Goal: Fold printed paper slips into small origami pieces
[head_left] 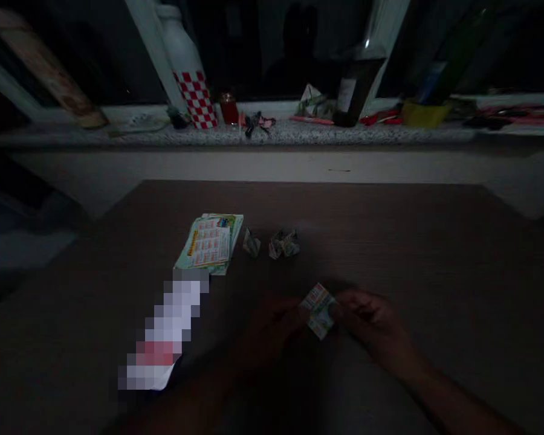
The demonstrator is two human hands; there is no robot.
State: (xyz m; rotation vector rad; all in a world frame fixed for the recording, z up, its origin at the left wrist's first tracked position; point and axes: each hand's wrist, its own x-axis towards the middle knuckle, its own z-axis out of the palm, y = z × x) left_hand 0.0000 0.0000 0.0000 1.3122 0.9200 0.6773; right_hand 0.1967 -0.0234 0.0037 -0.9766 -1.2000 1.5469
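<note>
A small folded square of printed paper (319, 311) is held between my two hands above the table, turned so that a corner points away from me. My left hand (276, 326) pinches its left corner, and my right hand (372, 320) grips the right corner with thumb and fingers. Beyond them lie small folded paper pieces: a single one (251, 243) and a joined-looking cluster (284, 244). Left of these sits a stack of printed sheets (211, 241) in green, white and orange. The light is dim, so fine creases are hard to see.
A phone-like lit object (163, 338), blurred by pixelation, lies at the left on the brown table (412, 241). Along the granite windowsill (290, 136) stand a red-checked white bottle (194, 90), a small red jar (229, 109), a dark bottle (347, 96) and a yellow container (425, 113).
</note>
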